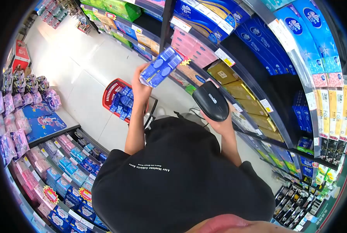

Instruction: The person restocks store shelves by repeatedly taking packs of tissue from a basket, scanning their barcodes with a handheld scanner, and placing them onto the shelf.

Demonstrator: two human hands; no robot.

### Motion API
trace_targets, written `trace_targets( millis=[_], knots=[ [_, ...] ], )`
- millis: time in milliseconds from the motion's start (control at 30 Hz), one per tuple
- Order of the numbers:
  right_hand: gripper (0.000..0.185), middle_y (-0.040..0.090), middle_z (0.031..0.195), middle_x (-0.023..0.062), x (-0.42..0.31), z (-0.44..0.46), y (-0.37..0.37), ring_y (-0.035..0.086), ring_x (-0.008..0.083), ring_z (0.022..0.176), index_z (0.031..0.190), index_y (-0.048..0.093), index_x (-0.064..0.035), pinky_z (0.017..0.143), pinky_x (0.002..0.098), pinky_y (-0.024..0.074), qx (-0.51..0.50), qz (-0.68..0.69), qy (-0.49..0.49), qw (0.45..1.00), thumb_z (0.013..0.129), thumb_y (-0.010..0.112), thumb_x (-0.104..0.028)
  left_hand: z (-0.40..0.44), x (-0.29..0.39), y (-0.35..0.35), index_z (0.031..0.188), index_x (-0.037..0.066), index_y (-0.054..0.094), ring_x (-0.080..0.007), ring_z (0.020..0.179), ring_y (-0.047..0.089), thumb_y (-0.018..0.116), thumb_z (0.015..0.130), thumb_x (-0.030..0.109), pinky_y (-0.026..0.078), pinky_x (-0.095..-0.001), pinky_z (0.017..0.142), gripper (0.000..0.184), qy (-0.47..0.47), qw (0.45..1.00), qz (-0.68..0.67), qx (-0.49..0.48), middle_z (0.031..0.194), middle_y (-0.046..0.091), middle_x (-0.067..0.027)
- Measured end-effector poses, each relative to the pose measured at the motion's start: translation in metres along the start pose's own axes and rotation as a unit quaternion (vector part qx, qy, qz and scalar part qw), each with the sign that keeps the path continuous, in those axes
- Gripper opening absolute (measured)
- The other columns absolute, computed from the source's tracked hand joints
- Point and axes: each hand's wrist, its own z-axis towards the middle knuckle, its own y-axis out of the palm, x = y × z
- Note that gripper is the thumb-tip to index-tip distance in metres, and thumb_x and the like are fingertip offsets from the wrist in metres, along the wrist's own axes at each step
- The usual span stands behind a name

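Observation:
My left hand is closed around a blue package with white barcode labels, raised over the floor in front of the shelves. My right hand grips a black handheld scanner, whose rounded top faces up; most of the fingers are hidden beneath it. The package and the scanner are apart. Below and left of my left hand, a red basket on the floor holds several small blue packages.
Shelves of tissue packs run along the right and top. At lower left, another shelf carries pink and blue packs. A blue mat-like display and bagged goods are at the left. Pale floor tiles lie between the shelves.

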Motion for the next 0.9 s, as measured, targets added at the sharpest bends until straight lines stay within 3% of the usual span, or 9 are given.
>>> trace_targets(
  millis=[133, 267, 367, 500, 567, 633, 700, 800, 900],
  knots=[
    [0.058, 0.068, 0.109, 0.0122, -0.007, 0.005, 0.002, 0.065, 0.0192, 0.099, 0.122, 0.057, 0.0019, 0.089, 0.0322, 0.049, -0.035, 0.057, 0.096, 0.993, 0.07, 0.081, -0.007, 0.004, -0.009, -0.006, 0.115, -0.001, 0.06, -0.0187, 0.098, 0.065, 0.077, 0.072, -0.007, 0.051, -0.0326, 0.089, 0.047, -0.227, 0.954, -0.193, -0.037, 0.106, 0.069, -0.0085],
    [0.057, 0.068, 0.109, 0.0129, -0.001, 0.001, 0.011, 0.066, 0.0199, 0.099, 0.122, 0.057, 0.0021, 0.089, 0.0325, 0.0489, -0.038, 0.053, 0.114, 0.991, 0.07, 0.08, -0.007, 0.004, -0.009, 0.008, 0.125, 0.0, 0.05, -0.0232, 0.101, 0.066, 0.066, 0.084, -0.006, 0.052, -0.0371, 0.093, 0.045, -0.267, 0.838, -0.475, 0.028, 0.115, 0.064, -0.0115],
    [0.059, 0.068, 0.109, 0.0131, 0.012, -0.006, 0.014, 0.066, 0.0203, 0.1, 0.123, 0.056, 0.002, 0.09, 0.0327, 0.0487, -0.03, 0.047, 0.087, 0.995, 0.07, 0.08, -0.008, 0.0, -0.034, 0.006, 0.125, -0.003, 0.05, -0.0269, 0.106, 0.065, 0.06, 0.088, 0.002, 0.053, -0.0413, 0.095, 0.039, -0.355, 0.756, -0.549, 0.04, 0.115, 0.064, -0.0143],
    [0.062, 0.068, 0.111, 0.0132, 0.007, -0.008, 0.016, 0.065, 0.0213, 0.102, 0.125, 0.055, 0.002, 0.092, 0.033, 0.0479, -0.032, 0.04, 0.101, 0.994, 0.07, 0.08, -0.008, -0.01, -0.046, 0.002, 0.128, -0.003, 0.048, -0.0293, 0.11, 0.064, 0.062, 0.087, 0.008, 0.052, -0.0439, 0.097, 0.045, -0.347, 0.773, -0.53, 0.005, 0.118, 0.063, -0.0154],
    [0.062, 0.067, 0.114, 0.0134, 0.006, -0.008, 0.014, 0.065, 0.0225, 0.104, 0.126, 0.055, 0.0021, 0.094, 0.0329, 0.0471, -0.066, 0.032, 0.136, 0.988, 0.07, 0.081, -0.008, -0.009, -0.029, -0.006, 0.133, -0.003, 0.046, -0.0319, 0.114, 0.062, 0.064, 0.087, 0.016, 0.049, -0.0469, 0.101, 0.054, -0.26, 0.739, -0.621, -0.041, 0.125, 0.062, -0.0172],
    [0.062, 0.066, 0.115, 0.0132, 0.007, -0.013, 0.016, 0.065, 0.0228, 0.105, 0.126, 0.055, 0.002, 0.094, 0.033, 0.047, -0.042, 0.071, 0.123, 0.989, 0.07, 0.081, -0.007, -0.004, -0.016, -0.01, 0.144, 0.001, 0.038, -0.0356, 0.126, 0.054, 0.07, 0.083, 0.047, 0.042, -0.0523, 0.108, 0.083, -0.191, 0.551, -0.805, -0.11, 0.14, 0.052, -0.0204],
    [0.062, 0.066, 0.117, 0.013, 0.013, -0.02, 0.015, 0.064, 0.0231, 0.106, 0.125, 0.055, 0.0018, 0.095, 0.0332, 0.047, -0.019, 0.108, 0.111, 0.988, 0.07, 0.082, -0.007, 0.009, 0.028, -0.008, 0.149, 0.002, 0.028, -0.0441, 0.135, 0.04, 0.07, 0.077, 0.062, 0.037, -0.0579, 0.11, 0.103, -0.209, 0.687, -0.689, -0.102, 0.147, 0.042, -0.0225],
    [0.064, 0.065, 0.119, 0.0126, 0.027, -0.026, 0.009, 0.063, 0.0213, 0.109, 0.126, 0.056, 0.0009, 0.096, 0.0346, 0.0474, -0.047, 0.125, 0.07, 0.989, 0.068, 0.084, -0.003, 0.018, 0.041, -0.001, 0.154, 0.006, 0.019, -0.055, 0.141, 0.017, 0.065, 0.075, 0.071, 0.031, -0.0653, 0.109, 0.112, -0.194, 0.619, -0.748, -0.143, 0.153, 0.031, -0.0252],
    [0.064, 0.065, 0.119, 0.013, 0.024, -0.021, 0.012, 0.063, 0.0213, 0.109, 0.127, 0.055, 0.0017, 0.097, 0.0348, 0.0466, -0.038, 0.126, 0.127, 0.983, 0.07, 0.083, -0.004, 0.017, 0.031, 0.012, 0.153, 0.007, 0.021, -0.047, 0.136, 0.038, 0.058, 0.078, 0.074, 0.035, -0.0611, 0.108, 0.107, -0.227, 0.634, -0.722, -0.16, 0.151, 0.036, -0.0227]
  ],
)
